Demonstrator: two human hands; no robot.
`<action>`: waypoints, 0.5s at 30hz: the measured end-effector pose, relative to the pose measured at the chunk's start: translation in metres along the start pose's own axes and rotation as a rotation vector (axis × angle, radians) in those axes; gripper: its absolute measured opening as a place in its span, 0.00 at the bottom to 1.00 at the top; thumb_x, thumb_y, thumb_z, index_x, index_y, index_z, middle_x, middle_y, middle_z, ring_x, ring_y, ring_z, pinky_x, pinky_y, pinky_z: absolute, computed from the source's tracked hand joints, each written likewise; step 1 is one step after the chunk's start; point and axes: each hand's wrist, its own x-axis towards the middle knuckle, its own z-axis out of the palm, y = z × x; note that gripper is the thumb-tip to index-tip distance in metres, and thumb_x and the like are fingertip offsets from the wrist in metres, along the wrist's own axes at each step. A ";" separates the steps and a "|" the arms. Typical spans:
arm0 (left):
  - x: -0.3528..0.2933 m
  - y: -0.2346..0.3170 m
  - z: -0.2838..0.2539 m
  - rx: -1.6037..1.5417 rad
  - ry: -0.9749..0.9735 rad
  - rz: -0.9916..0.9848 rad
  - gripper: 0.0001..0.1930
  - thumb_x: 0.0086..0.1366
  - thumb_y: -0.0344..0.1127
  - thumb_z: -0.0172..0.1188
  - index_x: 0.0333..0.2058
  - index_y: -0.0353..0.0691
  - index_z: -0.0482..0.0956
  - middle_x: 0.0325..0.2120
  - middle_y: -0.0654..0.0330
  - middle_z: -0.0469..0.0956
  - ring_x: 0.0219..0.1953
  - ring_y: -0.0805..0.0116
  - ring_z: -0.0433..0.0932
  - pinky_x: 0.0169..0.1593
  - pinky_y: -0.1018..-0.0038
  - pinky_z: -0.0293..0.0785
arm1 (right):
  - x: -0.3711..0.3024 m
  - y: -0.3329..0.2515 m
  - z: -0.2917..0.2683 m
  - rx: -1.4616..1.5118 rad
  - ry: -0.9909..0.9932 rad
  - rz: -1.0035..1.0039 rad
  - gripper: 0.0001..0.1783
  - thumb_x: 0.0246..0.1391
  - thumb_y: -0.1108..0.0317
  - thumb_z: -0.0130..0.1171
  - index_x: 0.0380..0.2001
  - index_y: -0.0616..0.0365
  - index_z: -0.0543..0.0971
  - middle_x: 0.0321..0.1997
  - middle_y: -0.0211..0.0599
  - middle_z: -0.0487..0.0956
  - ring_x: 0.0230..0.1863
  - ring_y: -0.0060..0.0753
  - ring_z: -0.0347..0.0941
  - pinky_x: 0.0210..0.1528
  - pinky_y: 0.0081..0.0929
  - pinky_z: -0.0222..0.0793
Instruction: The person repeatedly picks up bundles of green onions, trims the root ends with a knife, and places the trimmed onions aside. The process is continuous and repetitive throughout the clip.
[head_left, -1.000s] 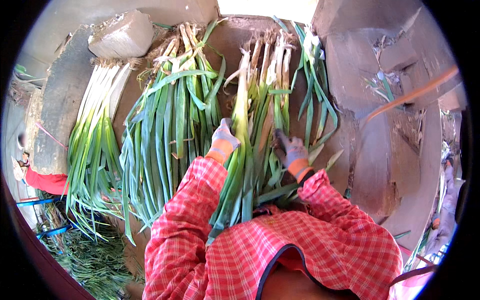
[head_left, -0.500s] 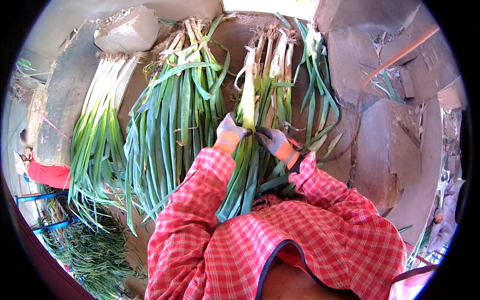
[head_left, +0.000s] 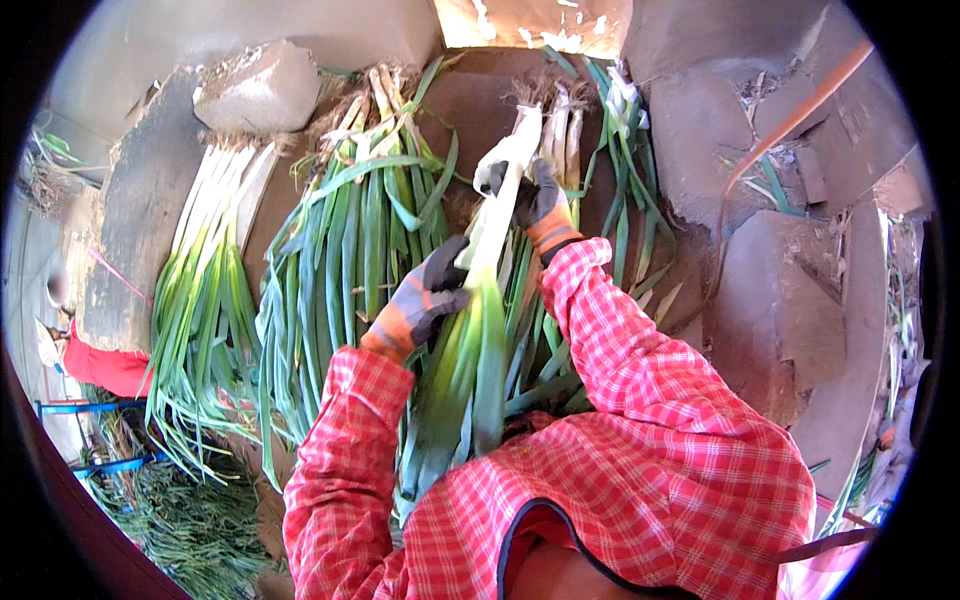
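Observation:
A large green onion (head_left: 487,238) lies lengthwise in front of me, its pale stem pointing away and its broad leaves toward my body. My left hand (head_left: 420,295), in a grey and orange glove, closes on it from the left where white turns to green. Higher up, my gloved right hand (head_left: 545,205) grips the white stem from the right, with a loose pale skin layer beside the fingers. Some fingertips are hidden behind the stem. Beneath and beside it lie more unpeeled green onions (head_left: 573,135) with brown outer skins.
To the left is a big heap of untrimmed green onions (head_left: 350,250); farther left, a cleaned bunch with white stems (head_left: 205,200). Stone-like blocks (head_left: 257,88) stand at the back left and right (head_left: 780,290). An orange-brown hose (head_left: 800,115) curves at right. More greens (head_left: 180,530) fill the lower left.
Both hands have moved apart along the stem, the right one going farther up. The green onion is lifted and tilted, and its stem now shows whiter, with skin peeled loose.

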 end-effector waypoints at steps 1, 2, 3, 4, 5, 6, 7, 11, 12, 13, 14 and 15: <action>-0.002 0.000 -0.004 -0.037 -0.029 -0.037 0.39 0.55 0.32 0.63 0.63 0.35 0.54 0.49 0.58 0.71 0.49 0.69 0.70 0.54 0.72 0.66 | 0.010 -0.004 -0.007 -0.115 -0.013 -0.089 0.22 0.59 0.61 0.53 0.50 0.69 0.68 0.46 0.52 0.74 0.47 0.48 0.72 0.53 0.39 0.71; 0.003 -0.001 -0.007 0.004 -0.044 -0.132 0.38 0.55 0.35 0.64 0.62 0.34 0.56 0.48 0.58 0.72 0.46 0.69 0.71 0.51 0.71 0.68 | 0.019 -0.006 -0.015 -0.294 -0.067 -0.101 0.17 0.59 0.66 0.52 0.46 0.69 0.70 0.41 0.48 0.76 0.38 0.43 0.74 0.46 0.35 0.73; 0.003 -0.006 -0.012 0.037 -0.033 -0.224 0.37 0.56 0.38 0.64 0.61 0.33 0.57 0.46 0.59 0.73 0.44 0.70 0.72 0.48 0.71 0.69 | 0.009 0.009 -0.005 -0.394 -0.099 -0.090 0.15 0.59 0.68 0.51 0.44 0.69 0.71 0.37 0.46 0.76 0.32 0.39 0.73 0.40 0.34 0.73; 0.004 0.008 0.014 0.339 0.100 -0.165 0.34 0.55 0.44 0.66 0.55 0.32 0.64 0.40 0.60 0.76 0.37 0.71 0.74 0.41 0.72 0.72 | 0.004 0.019 0.000 -0.405 -0.057 -0.035 0.14 0.59 0.67 0.51 0.43 0.68 0.71 0.36 0.46 0.76 0.32 0.39 0.73 0.40 0.33 0.73; 0.005 0.017 0.033 0.554 0.165 -0.344 0.27 0.51 0.35 0.67 0.48 0.29 0.70 0.38 0.56 0.77 0.41 0.70 0.73 0.48 0.73 0.70 | 0.002 0.030 0.007 -0.415 -0.020 0.029 0.14 0.58 0.67 0.51 0.42 0.67 0.71 0.35 0.45 0.76 0.32 0.39 0.73 0.40 0.33 0.73; 0.003 -0.010 0.021 0.654 0.250 -0.226 0.24 0.50 0.34 0.66 0.45 0.31 0.71 0.33 0.58 0.77 0.36 0.70 0.74 0.42 0.73 0.71 | 0.003 0.037 0.021 -0.308 -0.036 0.055 0.16 0.59 0.64 0.51 0.43 0.68 0.71 0.35 0.44 0.76 0.31 0.39 0.73 0.40 0.34 0.73; 0.007 -0.017 0.021 0.754 0.312 -0.104 0.22 0.50 0.33 0.66 0.43 0.32 0.72 0.29 0.60 0.77 0.31 0.70 0.75 0.37 0.73 0.73 | 0.016 0.028 0.022 -0.240 -0.147 0.068 0.20 0.60 0.58 0.51 0.44 0.67 0.69 0.36 0.45 0.75 0.31 0.39 0.73 0.39 0.34 0.73; -0.024 0.026 0.016 0.098 0.080 -0.357 0.18 0.50 0.33 0.63 0.40 0.33 0.72 0.21 0.63 0.73 0.18 0.73 0.72 0.24 0.77 0.69 | 0.072 -0.047 0.021 -0.002 -0.054 0.084 0.19 0.59 0.54 0.51 0.40 0.61 0.71 0.35 0.45 0.77 0.30 0.45 0.73 0.35 0.39 0.75; -0.033 0.032 0.014 0.036 0.078 -0.418 0.18 0.51 0.33 0.63 0.40 0.33 0.72 0.21 0.63 0.73 0.18 0.73 0.72 0.24 0.77 0.69 | 0.087 -0.057 0.019 0.002 0.032 -0.031 0.26 0.57 0.51 0.52 0.47 0.63 0.69 0.41 0.46 0.75 0.39 0.46 0.72 0.42 0.39 0.73; -0.045 0.039 0.012 -0.026 0.088 -0.478 0.18 0.52 0.34 0.63 0.40 0.33 0.73 0.21 0.63 0.73 0.18 0.74 0.72 0.24 0.77 0.69 | 0.097 -0.060 0.020 -0.036 0.088 -0.091 0.27 0.56 0.50 0.53 0.48 0.62 0.68 0.43 0.46 0.75 0.40 0.47 0.71 0.43 0.39 0.72; -0.054 0.043 0.013 0.012 0.119 -0.496 0.17 0.52 0.35 0.63 0.40 0.33 0.73 0.21 0.63 0.73 0.18 0.74 0.72 0.24 0.77 0.69 | 0.103 -0.062 0.019 -0.073 0.128 -0.124 0.28 0.55 0.49 0.54 0.49 0.62 0.68 0.44 0.47 0.74 0.41 0.47 0.70 0.45 0.39 0.71; -0.066 0.046 0.014 0.045 0.153 -0.518 0.17 0.53 0.35 0.63 0.39 0.33 0.73 0.21 0.63 0.72 0.18 0.74 0.72 0.24 0.77 0.69 | 0.107 -0.061 0.018 -0.133 0.133 -0.131 0.29 0.54 0.49 0.54 0.50 0.61 0.67 0.45 0.47 0.73 0.43 0.48 0.69 0.46 0.39 0.70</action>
